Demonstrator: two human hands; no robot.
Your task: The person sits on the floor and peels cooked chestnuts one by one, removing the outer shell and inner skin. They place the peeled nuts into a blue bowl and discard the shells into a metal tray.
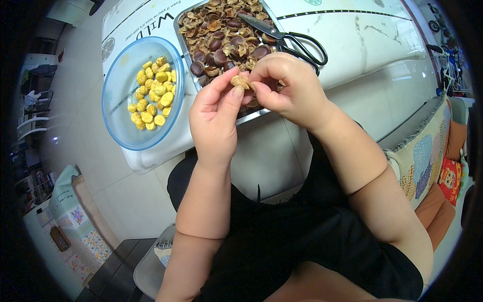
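Pinched between the thumb and fingertips of my left hand (pixel 215 118) is a chestnut (pixel 239 81) with wrinkled tan skin on it. My right hand (pixel 297 93) is closed, its thumb and forefinger at the chestnut's right edge. Both hands are over the near edge of a metal tray (pixel 254 117). In the tray lie brown unpeeled chestnuts (pixel 217 56) among many loose shell pieces (pixel 197 25). Black-handled scissors (pixel 275 34) rest across the tray's right side, handles past its rim. Left of my hands, a clear oval bowl (pixel 118 95) holds several peeled yellow chestnuts (pixel 160 89).
A white marble-patterned cover (pixel 347 35) lies over the table, whose near left corner is under the bowl. At the right stands a sofa (pixel 417 151) with a patterned throw. A grey stool or chair (pixel 151 272) is at the lower left, on the tiled floor (pixel 121 201).
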